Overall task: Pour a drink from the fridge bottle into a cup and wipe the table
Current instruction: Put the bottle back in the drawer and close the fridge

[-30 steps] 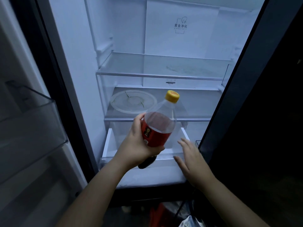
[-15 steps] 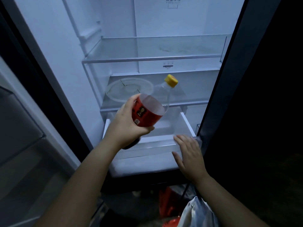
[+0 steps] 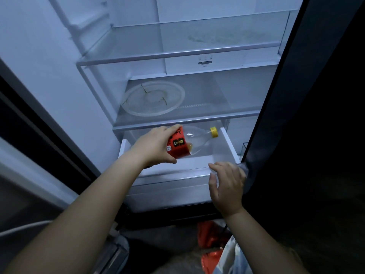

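Note:
A clear plastic bottle [image 3: 194, 140] with a red label and a yellow cap lies tilted on its side inside the pulled-out white fridge drawer [image 3: 227, 143], cap pointing right. A little amber drink shows near the label. My left hand [image 3: 156, 144] is wrapped round the bottle's labelled lower half. My right hand [image 3: 227, 182] rests with fingers spread on the drawer's front edge at the right, holding nothing. No cup and no table are in view.
The fridge is open, with two glass shelves [image 3: 177, 54] above the drawer. A round clear plastic lid [image 3: 134, 105] lies on the lower shelf. The dark fridge door [image 3: 296, 95] stands close on the right. Red and white bags [image 3: 211, 244] sit on the floor.
My left hand has lowered the bottle from upright in front of the shelves down into the drawer and tipped it sideways. My right hand has stayed at the drawer's front edge.

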### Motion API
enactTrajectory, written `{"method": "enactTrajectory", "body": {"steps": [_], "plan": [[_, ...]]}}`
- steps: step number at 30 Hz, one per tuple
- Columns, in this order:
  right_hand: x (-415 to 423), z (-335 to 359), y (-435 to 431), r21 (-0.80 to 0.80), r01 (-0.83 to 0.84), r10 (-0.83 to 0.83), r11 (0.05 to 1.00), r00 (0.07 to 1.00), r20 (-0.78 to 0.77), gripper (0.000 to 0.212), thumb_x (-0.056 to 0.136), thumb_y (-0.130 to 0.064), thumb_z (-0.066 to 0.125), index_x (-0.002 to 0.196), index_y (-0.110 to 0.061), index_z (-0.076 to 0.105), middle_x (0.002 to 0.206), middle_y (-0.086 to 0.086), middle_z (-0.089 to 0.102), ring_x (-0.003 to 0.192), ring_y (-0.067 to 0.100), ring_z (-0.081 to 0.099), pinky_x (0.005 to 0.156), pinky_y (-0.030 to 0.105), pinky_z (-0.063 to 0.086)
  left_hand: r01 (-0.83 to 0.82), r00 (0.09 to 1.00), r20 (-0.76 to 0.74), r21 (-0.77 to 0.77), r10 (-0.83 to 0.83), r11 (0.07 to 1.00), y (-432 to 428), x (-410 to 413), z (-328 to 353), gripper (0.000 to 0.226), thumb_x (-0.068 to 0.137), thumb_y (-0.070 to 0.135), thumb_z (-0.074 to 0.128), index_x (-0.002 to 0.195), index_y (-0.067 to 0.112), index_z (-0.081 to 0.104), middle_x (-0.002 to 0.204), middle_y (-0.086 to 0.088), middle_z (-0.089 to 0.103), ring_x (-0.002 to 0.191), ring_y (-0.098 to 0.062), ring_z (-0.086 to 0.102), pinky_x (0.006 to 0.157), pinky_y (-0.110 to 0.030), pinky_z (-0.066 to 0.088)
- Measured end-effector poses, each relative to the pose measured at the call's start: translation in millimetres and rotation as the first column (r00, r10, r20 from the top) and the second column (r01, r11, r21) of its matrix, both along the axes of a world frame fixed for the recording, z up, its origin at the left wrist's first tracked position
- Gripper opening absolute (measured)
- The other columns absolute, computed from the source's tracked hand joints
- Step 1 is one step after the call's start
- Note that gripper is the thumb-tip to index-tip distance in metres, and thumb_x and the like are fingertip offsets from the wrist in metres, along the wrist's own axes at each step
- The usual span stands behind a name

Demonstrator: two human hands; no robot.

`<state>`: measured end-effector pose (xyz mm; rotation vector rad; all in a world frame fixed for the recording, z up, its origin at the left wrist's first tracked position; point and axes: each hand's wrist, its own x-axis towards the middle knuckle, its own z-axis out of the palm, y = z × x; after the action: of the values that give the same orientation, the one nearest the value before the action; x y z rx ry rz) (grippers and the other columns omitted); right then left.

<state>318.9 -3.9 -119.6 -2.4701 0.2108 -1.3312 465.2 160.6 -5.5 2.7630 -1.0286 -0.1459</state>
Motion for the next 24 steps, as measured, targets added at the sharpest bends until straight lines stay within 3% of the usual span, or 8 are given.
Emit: {"method": "enactTrajectory", "body": {"steps": [8,11,18,24], "plan": [[7,-9,-3,-0.037,0.011,-0.009,0.999,0.999,0.040,0.029,0.086,-0.024,0.044,0.092,-0.014,0.070,0.089,0.004,0.070,0.098,0.018,0.051,0.087,0.034,0.030,0.080,0.996,-0.049,0.194,-0.072,0.978,-26,32,-37,0.104,0.060,0.043,0.081,0.146,0.033,0.022,0.127,-0.002,0.050,0.118,-0.025,0.046,0.092,-0.040,0.045],[7,-11,-4,-0.036,0.016,-0.014,0.999,0.999,0.052,0.028,0.094,-0.028,0.036,0.098,-0.018,0.061,0.089,0.004,0.069,0.099,0.018,0.051,0.094,0.032,0.026,0.085,0.994,-0.087,0.236,-0.066,0.968,-32,40,-50,0.104,0.061,0.042,0.081,0.146,0.031,0.023,0.128,-0.004,0.051,0.119,-0.026,0.046,0.094,-0.038,0.044],[10,-15,-5,-0.042,0.009,-0.007,0.999,0.999,0.052,0.027,0.095,-0.028,0.032,0.103,-0.020,0.056,0.089,0.005,0.070,0.099,0.018,0.051,0.099,0.031,0.024,0.125,0.992,-0.063,0.348,-0.110,0.929,-44,47,-75,0.096,0.064,0.041,0.079,0.143,0.028,0.026,0.125,-0.007,0.051,0.114,-0.027,0.048,0.087,-0.036,0.044],[12,-18,-4,-0.031,0.010,-0.009,0.999,0.999,0.049,0.032,0.098,-0.032,0.027,0.101,-0.019,0.056,0.088,0.006,0.070,0.098,0.018,0.051,0.099,0.031,0.025,0.144,0.989,-0.098,0.423,-0.113,0.895,-43,51,-93,0.097,0.069,0.040,0.078,0.145,0.024,0.020,0.129,-0.009,0.045,0.119,-0.027,0.042,0.092,-0.040,0.043]]}}
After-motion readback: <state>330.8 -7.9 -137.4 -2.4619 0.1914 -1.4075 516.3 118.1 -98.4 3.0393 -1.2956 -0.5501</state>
